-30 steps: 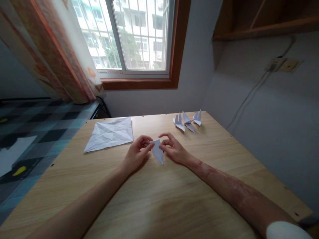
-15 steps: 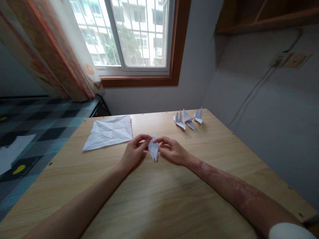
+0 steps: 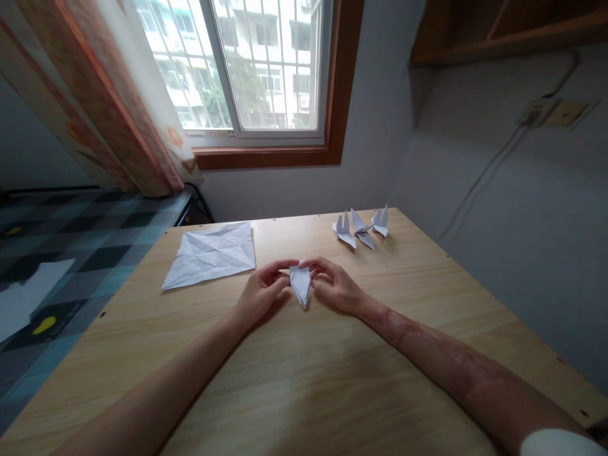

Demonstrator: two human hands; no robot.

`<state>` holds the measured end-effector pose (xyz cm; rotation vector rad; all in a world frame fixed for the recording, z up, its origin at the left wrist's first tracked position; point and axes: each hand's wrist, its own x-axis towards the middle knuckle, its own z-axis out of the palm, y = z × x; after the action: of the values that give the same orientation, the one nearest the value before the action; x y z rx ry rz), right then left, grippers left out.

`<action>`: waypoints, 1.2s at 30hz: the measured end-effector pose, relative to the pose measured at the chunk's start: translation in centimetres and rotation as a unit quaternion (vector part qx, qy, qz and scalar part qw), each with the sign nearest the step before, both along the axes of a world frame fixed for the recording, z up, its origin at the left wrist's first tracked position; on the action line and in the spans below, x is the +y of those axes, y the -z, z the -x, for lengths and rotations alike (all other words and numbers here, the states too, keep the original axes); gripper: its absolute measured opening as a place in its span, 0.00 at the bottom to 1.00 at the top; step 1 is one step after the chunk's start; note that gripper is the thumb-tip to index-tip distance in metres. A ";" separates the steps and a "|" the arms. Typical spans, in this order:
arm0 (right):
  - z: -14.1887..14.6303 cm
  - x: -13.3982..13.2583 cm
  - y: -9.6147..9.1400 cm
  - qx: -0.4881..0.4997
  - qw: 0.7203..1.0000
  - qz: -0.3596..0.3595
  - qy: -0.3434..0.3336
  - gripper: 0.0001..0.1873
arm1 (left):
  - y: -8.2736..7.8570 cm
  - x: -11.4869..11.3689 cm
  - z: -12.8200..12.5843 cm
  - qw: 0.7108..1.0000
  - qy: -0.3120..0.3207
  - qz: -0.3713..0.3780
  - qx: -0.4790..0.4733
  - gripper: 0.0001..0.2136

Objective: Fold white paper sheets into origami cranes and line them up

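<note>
A small folded white paper piece (image 3: 301, 283), pointed at its near end, is held just above the wooden table (image 3: 332, 367) at its middle. My left hand (image 3: 262, 291) pinches its left upper edge with thumb and fingers closed. My right hand (image 3: 333, 285) pinches the right upper edge the same way. Both hands meet at the top of the paper.
A creased, unfolded white sheet (image 3: 211, 254) lies flat at the table's far left. Three folded paper figures (image 3: 361, 228) stand at the far right corner. A wall runs along the right, a window and curtain behind, a checked bed to the left.
The paper piece has turned in my fingers from edge-on to facing me, and both hands have closed in on its top.
</note>
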<state>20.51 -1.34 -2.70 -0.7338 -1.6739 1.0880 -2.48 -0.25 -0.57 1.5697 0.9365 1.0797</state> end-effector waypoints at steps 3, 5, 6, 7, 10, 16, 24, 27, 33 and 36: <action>0.0 0.1 0.0 -0.001 1.000 0.003 0.000 0.20 | 0.1 0.0 0.0 1.000 0.013 -0.004 0.007 0.20; 0.1 0.2 0.1 -0.009 1.000 -0.002 0.011 0.17 | 0.1 0.0 0.0 1.000 0.018 0.000 0.014 0.21; 0.2 0.2 0.2 -0.012 1.000 -0.001 0.016 0.16 | 0.1 0.0 0.0 1.000 0.017 0.000 0.017 0.21; 0.3 0.2 0.2 -0.014 1.000 0.002 0.020 0.15 | 0.0 0.0 0.0 1.000 0.014 -0.001 0.020 0.21; 0.5 0.3 0.4 -0.007 0.999 0.025 0.021 0.15 | -0.1 -0.1 0.0 1.000 0.007 -0.007 0.017 0.19; 0.3 0.3 0.2 0.016 0.999 0.044 0.015 0.14 | -0.2 -0.1 0.0 1.000 0.021 0.013 -0.002 0.19; 0.1 -0.1 0.0 -0.003 1.000 0.001 0.016 0.21 | 0.1 0.2 0.1 1.000 0.016 0.008 0.003 0.19; 0.1 0.0 0.1 -0.011 1.000 -0.013 0.012 0.24 | 0.0 0.2 0.0 1.000 0.009 0.004 0.000 0.18; 0.2 0.0 0.2 -0.009 1.000 -0.011 0.021 0.19 | 0.2 0.2 -0.1 1.000 0.008 -0.002 -0.001 0.18; 0.2 0.0 0.2 -0.008 1.000 -0.011 0.022 0.18 | 0.2 0.2 0.0 1.000 0.010 -0.003 -0.003 0.18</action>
<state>20.29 -1.31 -2.94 -0.7632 -1.6732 1.0335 -2.44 -0.07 -0.73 1.5770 0.9132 1.0729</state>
